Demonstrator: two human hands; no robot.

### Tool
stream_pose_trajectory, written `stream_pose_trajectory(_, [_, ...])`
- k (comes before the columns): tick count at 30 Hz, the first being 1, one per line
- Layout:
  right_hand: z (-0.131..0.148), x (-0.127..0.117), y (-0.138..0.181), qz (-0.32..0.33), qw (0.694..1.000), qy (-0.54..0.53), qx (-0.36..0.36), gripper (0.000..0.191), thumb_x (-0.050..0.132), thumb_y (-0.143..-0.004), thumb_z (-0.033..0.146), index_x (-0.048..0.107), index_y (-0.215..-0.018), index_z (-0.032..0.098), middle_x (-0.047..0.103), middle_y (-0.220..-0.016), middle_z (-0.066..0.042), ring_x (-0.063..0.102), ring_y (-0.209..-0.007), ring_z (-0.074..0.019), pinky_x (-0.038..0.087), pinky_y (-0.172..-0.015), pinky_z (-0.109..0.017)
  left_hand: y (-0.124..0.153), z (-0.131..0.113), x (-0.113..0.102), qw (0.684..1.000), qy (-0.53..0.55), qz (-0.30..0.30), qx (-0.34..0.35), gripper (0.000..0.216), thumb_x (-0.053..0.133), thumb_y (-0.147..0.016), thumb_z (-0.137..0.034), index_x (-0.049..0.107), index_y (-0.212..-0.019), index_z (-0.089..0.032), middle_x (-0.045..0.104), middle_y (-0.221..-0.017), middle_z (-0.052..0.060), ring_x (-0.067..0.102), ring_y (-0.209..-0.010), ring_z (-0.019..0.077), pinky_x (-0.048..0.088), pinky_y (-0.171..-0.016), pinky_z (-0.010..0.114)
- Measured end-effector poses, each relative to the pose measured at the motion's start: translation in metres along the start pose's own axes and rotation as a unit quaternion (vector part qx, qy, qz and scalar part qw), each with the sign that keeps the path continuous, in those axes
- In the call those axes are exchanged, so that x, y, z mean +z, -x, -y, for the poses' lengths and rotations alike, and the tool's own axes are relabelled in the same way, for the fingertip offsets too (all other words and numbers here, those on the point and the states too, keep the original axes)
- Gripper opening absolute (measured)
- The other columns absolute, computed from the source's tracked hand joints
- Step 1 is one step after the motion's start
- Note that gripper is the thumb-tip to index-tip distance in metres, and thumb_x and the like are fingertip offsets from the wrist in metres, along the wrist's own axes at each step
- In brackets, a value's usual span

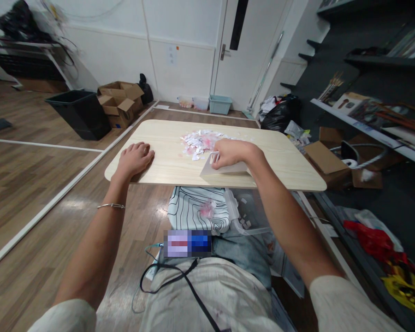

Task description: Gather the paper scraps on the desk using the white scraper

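My left hand (135,159) rests palm down on the left part of the pale wooden table (166,170), holding nothing, its fingers a little bent. My right hand (232,153) is closed around the white loop handle of a pale flat scraper (216,171), whose wide plate stands tilted near the table's front edge. Just beyond it lies a heap of white paper scraps (201,142), some tinted pink. Part of the scraper is hidden by my right hand and forearm.
Below the front edge are a white cloth with black wavy lines (183,210) and a clear plastic box (257,212) with small pieces inside. A black bin (79,115) and cardboard boxes (119,103) stand left; dark shelves (370,87) line the right.
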State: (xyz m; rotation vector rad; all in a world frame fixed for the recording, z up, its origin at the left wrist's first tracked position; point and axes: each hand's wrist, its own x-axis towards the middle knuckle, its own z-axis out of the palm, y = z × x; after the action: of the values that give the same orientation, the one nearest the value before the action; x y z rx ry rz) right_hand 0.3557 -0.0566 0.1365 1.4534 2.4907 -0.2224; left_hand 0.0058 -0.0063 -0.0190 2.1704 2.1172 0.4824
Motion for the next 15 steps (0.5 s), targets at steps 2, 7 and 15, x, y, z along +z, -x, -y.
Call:
stream_pose_trajectory(2, [-0.0012, 0.0004, -0.0008, -0.007, 1.000, -0.007, 0.006, 0.027, 0.087, -0.091, 0.024, 0.094, -0.112, 0.008, 0.090, -0.089, -0.012, 0.079, -0.084, -0.0261, 0.043, -0.071, -0.032, 0.0000, 0.0002, 0.0002, 1.000, 0.000, -0.001, -0.003, 0.063, 0.039, -0.115, -0.053, 0.072, -0.162, -0.027, 0.064, -0.183, 0.015, 0.053, -0.172, 0.0396, 0.041, -0.143, 0.061])
stream_pose_trajectory(7, [-0.0018, 0.0018, 0.0013, -0.007, 1.000, -0.007, 0.008, 0.025, 0.085, -0.096, 0.025, 0.093, -0.112, 0.008, 0.089, -0.089, -0.013, 0.078, -0.085, -0.0255, 0.041, -0.071, -0.032, 0.0001, 0.0005, 0.0002, 1.000, 0.006, -0.003, -0.001, 0.062, 0.040, -0.115, -0.053, 0.073, -0.161, -0.026, 0.064, -0.184, 0.015, 0.053, -0.172, 0.0410, 0.041, -0.143, 0.063])
stream_pose_trajectory(15, [-0.0007, 0.0010, 0.0040, -0.010, 1.000, -0.004, 0.004, 0.023, 0.086, -0.097, 0.024, 0.093, -0.111, 0.008, 0.089, -0.092, -0.014, 0.077, -0.085, -0.0249, 0.041, -0.071, -0.032, 0.0004, 0.0002, 0.0002, 1.000, 0.010, -0.009, 0.005, 0.063, 0.040, -0.115, -0.052, 0.074, -0.160, -0.024, 0.065, -0.182, 0.018, 0.054, -0.171, 0.0423, 0.042, -0.142, 0.064])
